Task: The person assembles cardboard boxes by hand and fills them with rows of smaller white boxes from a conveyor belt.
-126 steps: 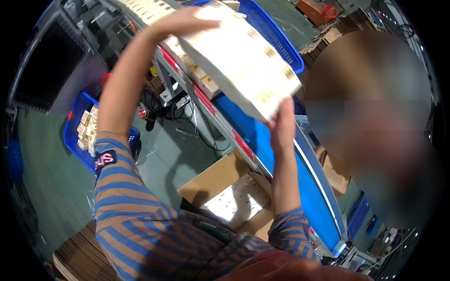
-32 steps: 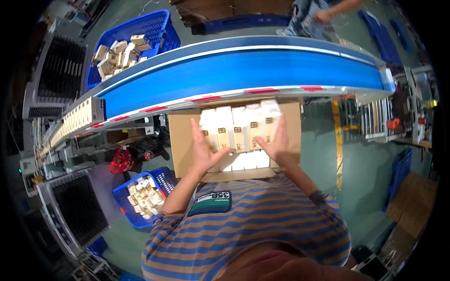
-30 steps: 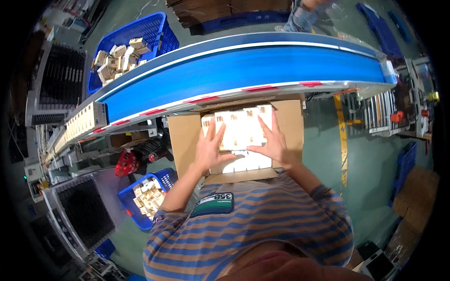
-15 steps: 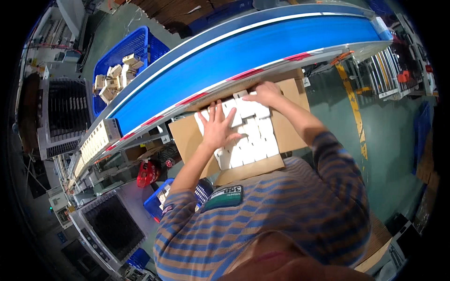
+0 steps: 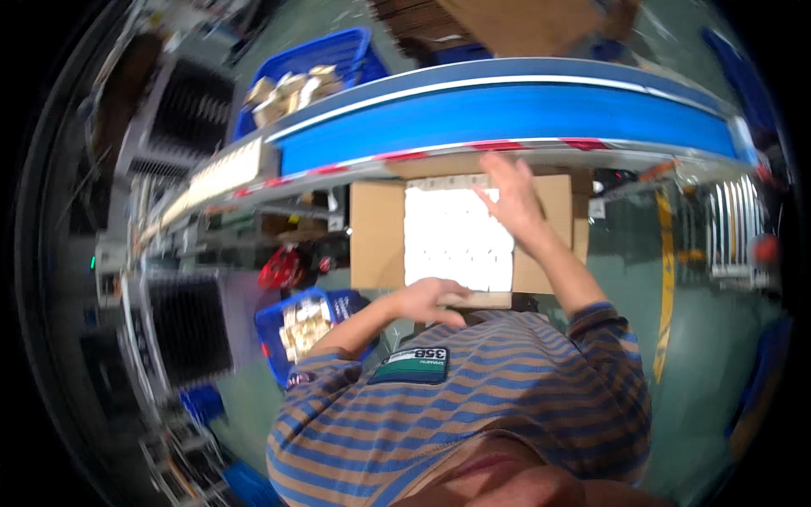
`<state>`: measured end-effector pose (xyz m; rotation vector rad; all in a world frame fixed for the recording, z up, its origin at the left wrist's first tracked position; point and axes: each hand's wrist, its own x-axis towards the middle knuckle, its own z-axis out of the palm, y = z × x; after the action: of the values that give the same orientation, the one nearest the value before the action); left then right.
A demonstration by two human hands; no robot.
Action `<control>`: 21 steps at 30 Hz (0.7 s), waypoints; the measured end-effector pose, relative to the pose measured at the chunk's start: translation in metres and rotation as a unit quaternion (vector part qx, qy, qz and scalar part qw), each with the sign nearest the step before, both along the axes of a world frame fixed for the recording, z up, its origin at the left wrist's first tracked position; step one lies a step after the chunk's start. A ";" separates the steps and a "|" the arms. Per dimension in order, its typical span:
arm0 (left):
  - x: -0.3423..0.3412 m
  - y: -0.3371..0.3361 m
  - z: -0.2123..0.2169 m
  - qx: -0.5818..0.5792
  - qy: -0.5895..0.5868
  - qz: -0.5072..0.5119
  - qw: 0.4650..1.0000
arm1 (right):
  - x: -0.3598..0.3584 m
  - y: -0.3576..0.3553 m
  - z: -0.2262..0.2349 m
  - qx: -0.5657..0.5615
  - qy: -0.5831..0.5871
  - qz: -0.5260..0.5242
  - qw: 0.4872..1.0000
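Note:
An open cardboard carton [image 5: 378, 237] stands in front of me with its flaps folded out. Small white boxes [image 5: 452, 228] fill it in packed rows; glare washes out most of their edges. Over the near edge of the carton is my left hand [image 5: 427, 302], its fingers apart and nothing seen in them, close to the near flap [image 5: 492, 300]. My right hand [image 5: 515, 201], slightly blurred, hovers at the far right corner of the carton, fingers stretched toward the far flap [image 5: 439, 164]. It holds nothing that I can see.
A blue conveyor belt [image 5: 507, 110] with a red-and-white striped edge runs just beyond the carton. Blue baskets of small pale boxes stand behind the belt [image 5: 365, 55] and at lower left [image 5: 274, 338]. A roller rack [image 5: 735, 228] is at right.
My left hand has come off the white boxes toward the carton's near edge. My right hand has lifted from the far row of boxes. The view has swung, and the carton now appears squarer.

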<state>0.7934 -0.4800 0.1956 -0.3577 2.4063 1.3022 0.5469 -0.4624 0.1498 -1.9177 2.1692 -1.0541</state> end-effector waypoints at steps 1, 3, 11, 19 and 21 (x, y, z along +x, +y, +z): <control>0.001 0.026 0.006 -0.046 0.004 -0.050 0.998 | -0.005 -0.005 0.022 -0.031 -0.032 0.009 0.999; 0.012 0.064 -0.034 -0.159 0.033 0.027 0.986 | -0.014 -0.021 0.018 -0.115 0.059 -0.074 0.989; 0.030 0.051 -0.078 -0.330 0.110 0.074 0.935 | 0.035 0.118 -0.095 0.117 0.013 0.086 0.989; -0.024 -0.020 -0.158 -0.430 0.133 0.143 0.882 | -0.022 0.190 -0.111 0.191 -0.324 -0.236 0.896; -0.034 -0.025 -0.156 -0.426 0.141 0.174 0.877 | -0.020 0.185 -0.093 0.177 -0.457 -0.167 0.856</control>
<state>0.7592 -0.5049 0.0394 -0.9192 3.1756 0.3073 0.5269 -0.2772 0.0572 -0.6399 1.9047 -1.1568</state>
